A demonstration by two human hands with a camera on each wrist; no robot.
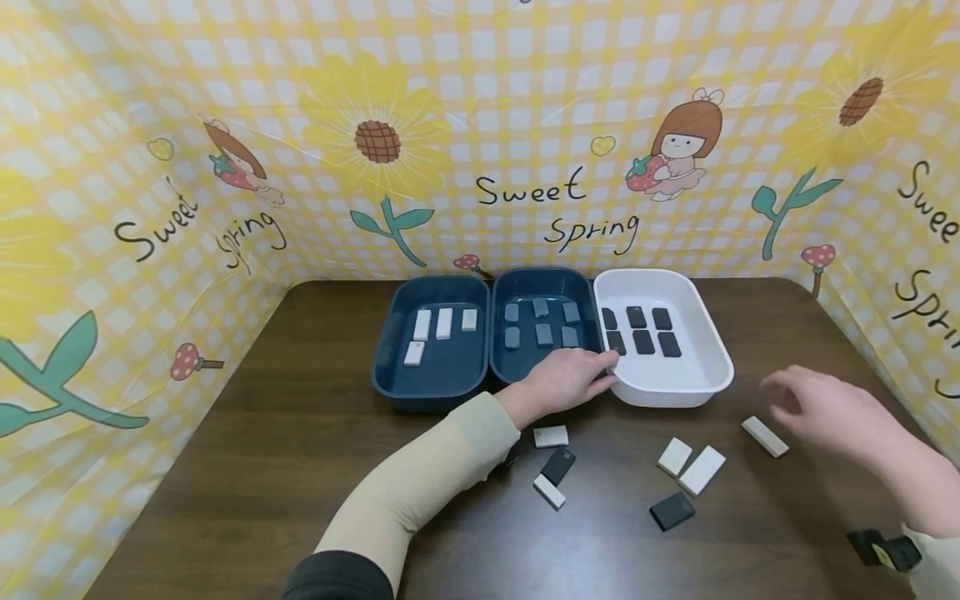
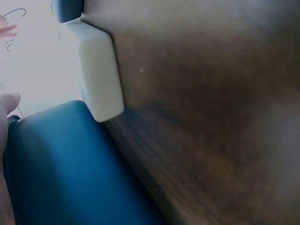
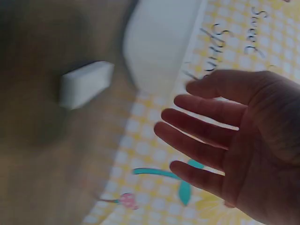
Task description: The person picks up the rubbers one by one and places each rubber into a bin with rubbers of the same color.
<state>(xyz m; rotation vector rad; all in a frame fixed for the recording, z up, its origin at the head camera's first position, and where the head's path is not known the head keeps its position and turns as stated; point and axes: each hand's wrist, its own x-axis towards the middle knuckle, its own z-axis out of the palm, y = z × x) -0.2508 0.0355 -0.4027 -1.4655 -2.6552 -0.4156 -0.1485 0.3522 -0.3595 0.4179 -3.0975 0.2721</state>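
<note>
At the front left corner of the white tray (image 1: 705,385) is my left hand (image 1: 564,379), its fingertips over the rim beside a black block (image 1: 615,340). A gap shows between its thumb and forefinger; the left wrist view catches only a finger (image 2: 8,102) and the hand's edge. My right hand (image 1: 828,410) hovers over the table at the right, fingers spread and slightly bent in the right wrist view, holding nothing. Close to it lies a white block (image 1: 765,437), also blurred in the right wrist view. More black blocks (image 1: 642,342) stand in rows inside the white tray.
Left of the white tray, a blue tray (image 1: 517,367) holds grey blocks (image 1: 543,335), and another blue tray (image 1: 390,379) holds white blocks (image 1: 444,323). Loose white blocks (image 1: 702,471) and black blocks (image 1: 672,511) lie in front. Patterned cloth (image 1: 525,125) surrounds the table.
</note>
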